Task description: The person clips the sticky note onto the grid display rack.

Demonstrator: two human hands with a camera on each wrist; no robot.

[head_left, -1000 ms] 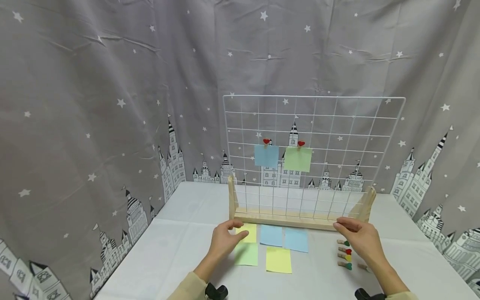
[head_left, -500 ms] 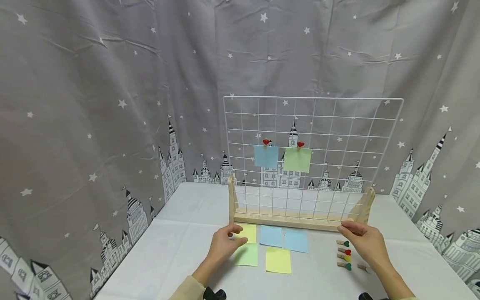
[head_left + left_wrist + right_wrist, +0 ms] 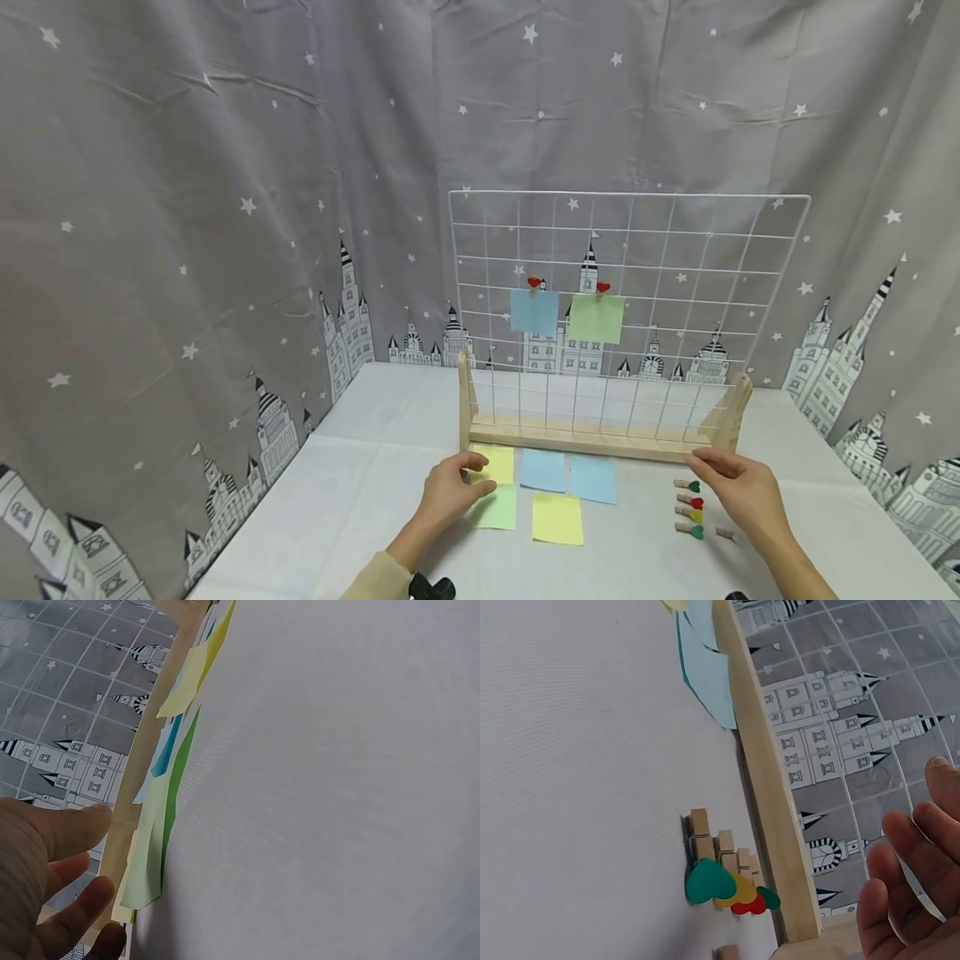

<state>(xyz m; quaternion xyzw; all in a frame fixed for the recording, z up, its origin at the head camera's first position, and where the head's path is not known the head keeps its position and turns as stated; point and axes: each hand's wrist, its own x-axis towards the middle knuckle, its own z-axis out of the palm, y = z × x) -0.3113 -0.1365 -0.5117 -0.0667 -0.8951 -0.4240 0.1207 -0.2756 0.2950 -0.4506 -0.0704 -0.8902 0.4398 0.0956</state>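
A: Since a second ago, the right hand has been drifting right and slightly down along the base; the left hand is staying nearly in place.

B: From the left, then: how are those fingers standing?

A: The left thumb and forefinger are curving well apart, the others bending loosely, gripping nothing. They're hovering beside the yellow note and the green note; whether a tip is touching paper, I can't tell.

B: What's lying farther right?

A: Two blue notes are lying side by side in front of the base, a second yellow note nearer the person. Above, a hung blue note and a hung green note are hanging on the grid, each under a red heart.

B: And at the right?

A: Four heart clips are lying in a column, a fifth clip beside them. The right fingers are bending loosely near the base's end, thumb close to forefinger, holding nothing.
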